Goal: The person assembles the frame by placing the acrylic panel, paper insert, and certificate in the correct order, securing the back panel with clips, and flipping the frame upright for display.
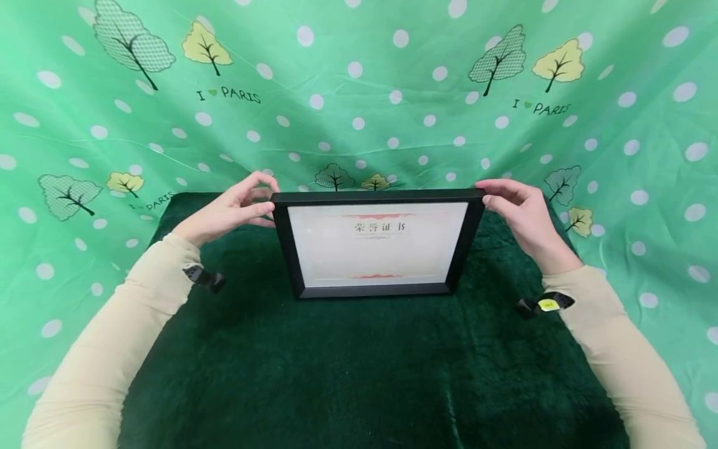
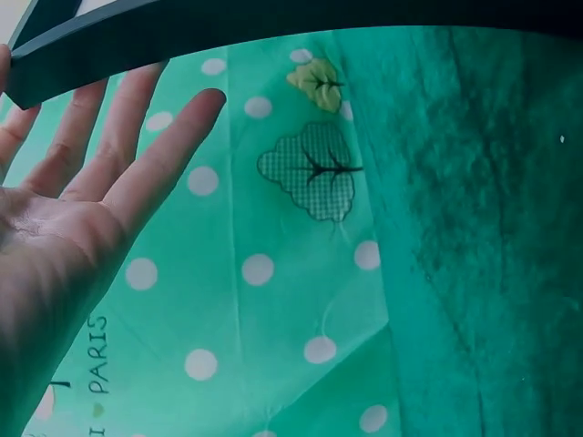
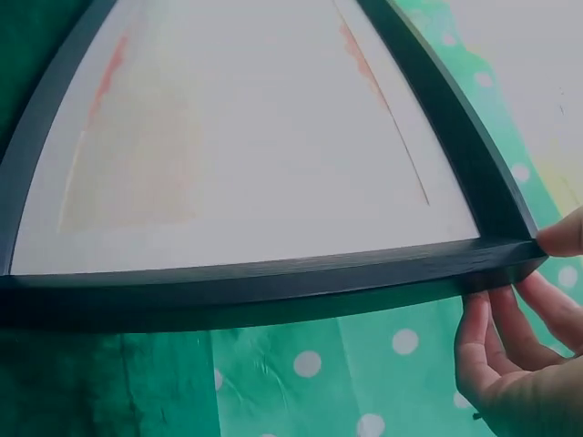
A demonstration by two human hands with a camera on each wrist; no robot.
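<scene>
A black picture frame [image 1: 376, 290] stands upright on the dark green cloth, leaning a little back, its front facing me. Behind its pane is a white certificate [image 1: 376, 257] with red ornaments and printed characters near the top. My left hand [image 1: 235, 207] grips the upper left corner, thumb at the front edge; in the left wrist view its other fingers [image 2: 137, 114] reach behind the frame. At the upper right corner, my right hand [image 1: 524, 215] pinches the frame between thumb and fingers. The right wrist view shows those fingers [image 3: 474, 337] against the side bar.
Dark green velvety cloth [image 1: 359, 368] covers the table beneath the frame. Behind and on both sides hangs a light green curtain [image 1: 359, 93] with white dots and printed trees. Small black devices [image 1: 204, 279] are strapped at both wrists.
</scene>
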